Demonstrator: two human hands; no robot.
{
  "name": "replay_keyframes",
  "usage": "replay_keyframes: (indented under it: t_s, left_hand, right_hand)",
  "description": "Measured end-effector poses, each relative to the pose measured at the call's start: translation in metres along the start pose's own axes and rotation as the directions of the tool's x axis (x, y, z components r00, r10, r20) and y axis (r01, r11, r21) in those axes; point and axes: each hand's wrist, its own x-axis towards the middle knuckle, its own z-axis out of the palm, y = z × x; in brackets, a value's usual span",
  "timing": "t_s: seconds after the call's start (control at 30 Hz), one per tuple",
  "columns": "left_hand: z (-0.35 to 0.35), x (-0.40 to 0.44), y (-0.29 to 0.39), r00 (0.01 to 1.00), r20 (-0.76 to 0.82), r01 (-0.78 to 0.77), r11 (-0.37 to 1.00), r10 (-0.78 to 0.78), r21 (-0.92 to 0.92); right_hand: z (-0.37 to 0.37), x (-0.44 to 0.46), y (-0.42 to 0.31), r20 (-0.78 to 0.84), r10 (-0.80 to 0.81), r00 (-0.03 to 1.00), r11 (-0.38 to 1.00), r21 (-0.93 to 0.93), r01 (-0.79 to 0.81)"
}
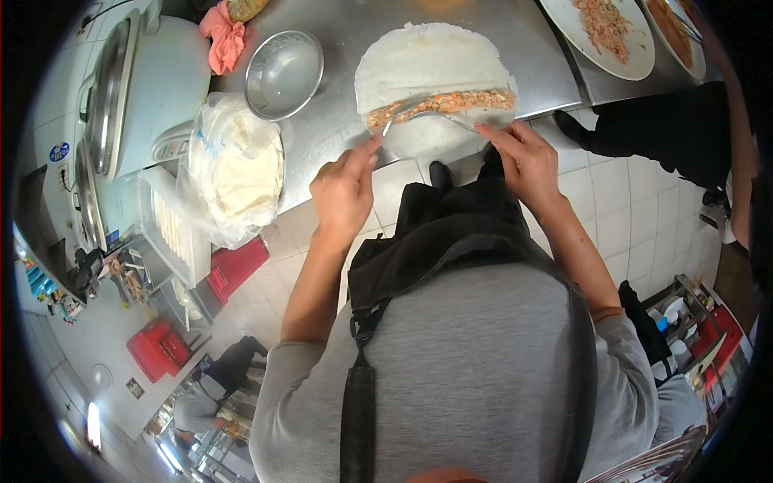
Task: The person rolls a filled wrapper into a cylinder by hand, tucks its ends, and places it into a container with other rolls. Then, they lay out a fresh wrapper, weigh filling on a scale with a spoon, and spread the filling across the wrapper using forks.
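A thin white round wrapper sheet [435, 64] lies on the steel table, with a long strip of orange-and-white chopped filling [471, 101] across its near part. My left hand [346, 189] is closed around a slim metal utensil [389, 126] at the strip's left end; its kind is unclear. Pinched in my right hand [523, 157] is a metal spoon [457, 121], its curved neck reaching left over the filling. The spoon's working end is partly lost against the filling. Both hands are at the table's near edge.
Left of the wrapper are a steel bowl [283, 75] and a plastic bag of stacked white sheets [241, 173]. A pink cloth [223, 36] lies behind them. An oval plate of filling [604, 32] is at the upper right. Another person in dark trousers [668, 129] stands on the right.
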Motion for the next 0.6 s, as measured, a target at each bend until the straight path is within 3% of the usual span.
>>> replay_keyframes:
  t_s: [0.17,0.43,0.6]
  left_hand:
    - [0.002,0.0,0.003,0.998,-0.034,-0.051,0.998,0.05,-0.038]
    - [0.015,0.013,0.017,0.991,0.073,-0.107,0.989,0.114,-0.097]
    - [0.039,0.018,0.019,0.977,0.022,-0.211,0.974,0.213,-0.089]
  right_hand:
    - [-0.006,-0.007,0.003,-0.006,0.06,0.998,0.997,-0.045,-0.06]
    - [-0.023,-0.014,0.012,0.015,0.109,0.994,0.993,-0.036,-0.108]
    - [-0.027,-0.022,0.025,-0.002,0.147,0.989,0.989,-0.003,-0.147]
